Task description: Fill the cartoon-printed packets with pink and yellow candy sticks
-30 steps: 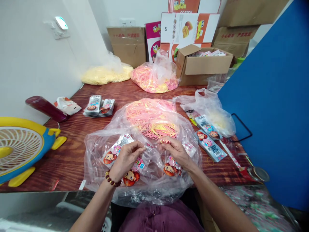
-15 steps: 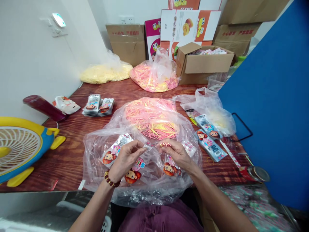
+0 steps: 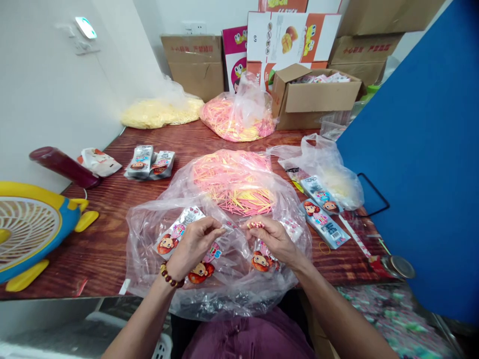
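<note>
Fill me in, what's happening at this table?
A person sits at a wooden table working over an open plastic bag of pink and yellow sticks. The left hand pinches a small clear packet; the right hand holds a small bundle of sticks at its mouth. Printed cartoon packets lie around.

Left hand (image 3: 192, 244) w/ bead bracelet pinches the edge of a small clear pouch (image 3: 227, 229), right hand (image 3: 271, 238) pinches a small bundle of pink/yellow sticks (image 3: 255, 225) just beside it, both over a big clear plastic bag (image 3: 220, 279) on the wooden table (image 3: 108, 239). Printed cartoon packets (image 3: 175, 234) lie in the bag under the hands, loose stick pile (image 3: 235, 182) behind them. Yellow-blue fan (image 3: 33, 224) far left, more packets (image 3: 324, 219) at right, open cardboard box (image 3: 318, 99) at back.
</note>
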Demonstrator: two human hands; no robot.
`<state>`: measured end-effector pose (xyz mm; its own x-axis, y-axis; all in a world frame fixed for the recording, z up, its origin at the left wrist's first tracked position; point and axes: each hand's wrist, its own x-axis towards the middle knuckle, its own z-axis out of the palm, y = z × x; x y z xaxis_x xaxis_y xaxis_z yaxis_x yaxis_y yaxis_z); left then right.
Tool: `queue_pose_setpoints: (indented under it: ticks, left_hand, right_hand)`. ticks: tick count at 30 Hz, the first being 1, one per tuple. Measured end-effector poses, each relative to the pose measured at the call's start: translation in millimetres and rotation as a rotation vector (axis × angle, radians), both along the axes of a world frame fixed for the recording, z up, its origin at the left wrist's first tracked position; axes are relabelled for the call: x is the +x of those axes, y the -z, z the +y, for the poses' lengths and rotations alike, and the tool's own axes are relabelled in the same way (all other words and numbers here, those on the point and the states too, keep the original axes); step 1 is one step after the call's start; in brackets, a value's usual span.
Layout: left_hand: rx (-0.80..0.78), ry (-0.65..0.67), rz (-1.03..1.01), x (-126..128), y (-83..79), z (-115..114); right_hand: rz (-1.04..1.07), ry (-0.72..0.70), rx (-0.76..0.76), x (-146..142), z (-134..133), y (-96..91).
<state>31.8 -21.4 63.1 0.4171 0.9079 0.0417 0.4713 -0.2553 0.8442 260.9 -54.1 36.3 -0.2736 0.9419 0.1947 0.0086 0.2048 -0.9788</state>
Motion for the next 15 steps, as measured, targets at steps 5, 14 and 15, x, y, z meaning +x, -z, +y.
queue_pose_setpoints:
  ticks: [5,14,15]
  left_hand:
    - [0.021,0.038,-0.003,-1.6,-1.0,0.3]
    - [-0.021,0.021,0.014,2.5,-8.1,3.3]
    - [-0.048,0.02,-0.009,2.8,-7.8,3.7]
  right_hand:
    - [0.01,-0.013,-0.037,0.4,-0.5,2.0]
    - [0.0,-0.01,-0.06,-1.7,0.1,2.4]
    - [0.001,-0.005,-0.069,-1.9,1.0,2.9]
